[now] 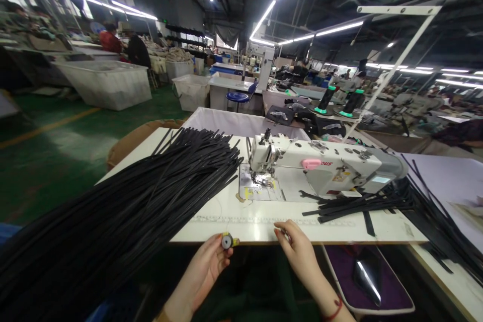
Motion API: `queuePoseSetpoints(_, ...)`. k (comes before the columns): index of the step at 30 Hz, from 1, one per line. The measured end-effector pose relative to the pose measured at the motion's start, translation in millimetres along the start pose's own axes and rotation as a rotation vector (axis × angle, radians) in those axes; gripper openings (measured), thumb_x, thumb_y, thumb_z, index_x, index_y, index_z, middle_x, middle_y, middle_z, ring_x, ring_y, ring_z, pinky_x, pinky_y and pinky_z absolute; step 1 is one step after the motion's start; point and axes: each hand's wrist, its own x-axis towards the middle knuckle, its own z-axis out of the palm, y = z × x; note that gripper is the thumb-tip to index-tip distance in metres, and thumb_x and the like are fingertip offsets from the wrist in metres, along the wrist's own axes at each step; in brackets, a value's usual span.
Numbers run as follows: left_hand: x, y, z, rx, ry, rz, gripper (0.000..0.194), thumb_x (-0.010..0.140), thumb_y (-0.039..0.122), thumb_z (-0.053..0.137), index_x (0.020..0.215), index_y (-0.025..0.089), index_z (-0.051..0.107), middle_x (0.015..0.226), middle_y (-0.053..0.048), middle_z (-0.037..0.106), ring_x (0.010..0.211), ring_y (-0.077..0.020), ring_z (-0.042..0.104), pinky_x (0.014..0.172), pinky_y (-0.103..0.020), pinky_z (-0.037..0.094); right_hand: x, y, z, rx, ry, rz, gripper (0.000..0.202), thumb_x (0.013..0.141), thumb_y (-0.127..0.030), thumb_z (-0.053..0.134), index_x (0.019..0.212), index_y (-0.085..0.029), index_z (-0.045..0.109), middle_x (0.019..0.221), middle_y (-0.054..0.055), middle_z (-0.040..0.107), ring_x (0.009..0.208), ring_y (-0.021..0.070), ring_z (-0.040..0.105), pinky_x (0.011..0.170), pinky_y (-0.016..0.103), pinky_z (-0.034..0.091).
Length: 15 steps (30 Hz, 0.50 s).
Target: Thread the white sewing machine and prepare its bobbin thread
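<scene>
Left hand (206, 266) is pinching a small bobbin (227, 240) clear of the table edge (256, 237); right hand (298, 251) is gripping a small, indistinct metal object, drawing thread taut.

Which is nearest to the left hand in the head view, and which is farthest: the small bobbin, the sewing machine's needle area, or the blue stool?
1. Small bobbin: held at the left hand's fingertips, at the table's front edge.
2. Needle area: on the table, up and right.
3. Blue stool: on the floor beyond the table.
</scene>
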Motion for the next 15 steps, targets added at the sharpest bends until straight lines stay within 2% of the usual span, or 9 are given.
queuePoseSetpoints(3,-10,4,-12.1,0.009,0.002,0.014,0.022,0.094,0.012,0.057,0.115,0.010,0.052,0.103,-0.016,0.070,0.076,-0.0141,0.068,0.060,-0.020,0.054,9,-16,9,0.002,-0.041,-0.018,0.018,0.096,-0.029,0.049,0.104,-0.021,0.063,0.089,0.004,0.061,0.080,0.0192,0.061,0.075,0.032,0.048)
queuePoseSetpoints(9,-41,11,-34.8,-0.049,-0.036,0.011,0.044,0.084,0.019,0.074,0.122,0.017,0.052,0.099,-0.008,0.068,0.083,-0.0146,0.067,0.070,-0.023,0.055,23,-45,37,-0.029,-0.277,-0.166,0.016,0.096,-0.024,0.049,0.102,-0.023,0.064,0.090,0.003,0.062,0.078,0.0171,0.061,0.071,0.029,0.048)
queuePoseSetpoints(12,-58,4,-52.7,-0.013,0.026,0.036,0.057,0.074,0.025,0.084,0.121,0.019,0.052,0.098,-0.007,0.069,0.080,-0.0154,0.067,0.070,-0.025,0.055,33,-36,39,-0.074,-0.328,-0.205,0.020,0.091,-0.016,0.049,0.104,-0.024,0.063,0.095,0.003,0.063,0.084,0.0174,0.062,0.074,0.028,0.048)
queuePoseSetpoints(15,-73,-5,-73.6,0.026,0.107,0.054,0.062,0.060,0.029,0.091,0.111,0.023,0.056,0.090,-0.004,0.070,0.072,-0.0181,0.068,0.062,-0.026,0.055,43,-8,27,-0.155,-0.328,-0.178,0.026,0.087,-0.012,0.048,0.105,-0.024,0.063,0.099,0.004,0.063,0.086,0.0173,0.063,0.075,0.027,0.048)
